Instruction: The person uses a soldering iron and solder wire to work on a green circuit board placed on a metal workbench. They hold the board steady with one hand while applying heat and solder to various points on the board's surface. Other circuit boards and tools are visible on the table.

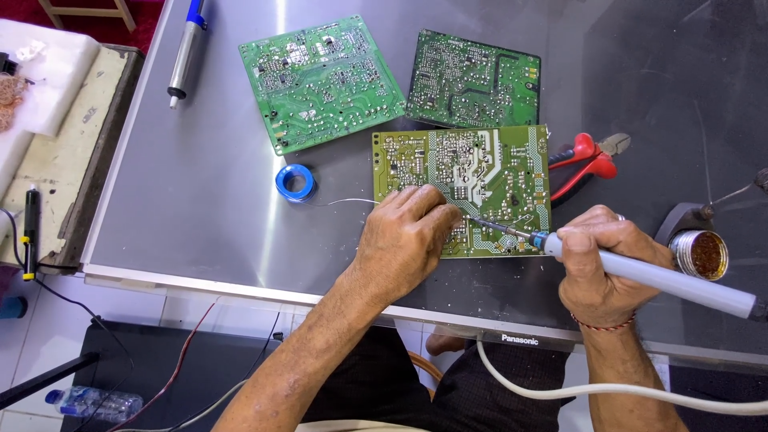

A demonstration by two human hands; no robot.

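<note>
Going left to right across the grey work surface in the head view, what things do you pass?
Desoldering pump → blue solder spool → bright green circuit board → left hand → red-handled cutters → right hand holding the soldering iron → tip-cleaner pot.

Open worktop (200,200) left of the solder spool (294,182) — free passage. Right side crowded: red cutters (588,160), tip-cleaner stand (700,252). Two green boards (320,80) block the far edge — white cord (608,390) crosses the near side

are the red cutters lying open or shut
Open: the red cutters lie flat beside the yellow-green board, handles spread apart; the jaws look slightly parted.
</note>
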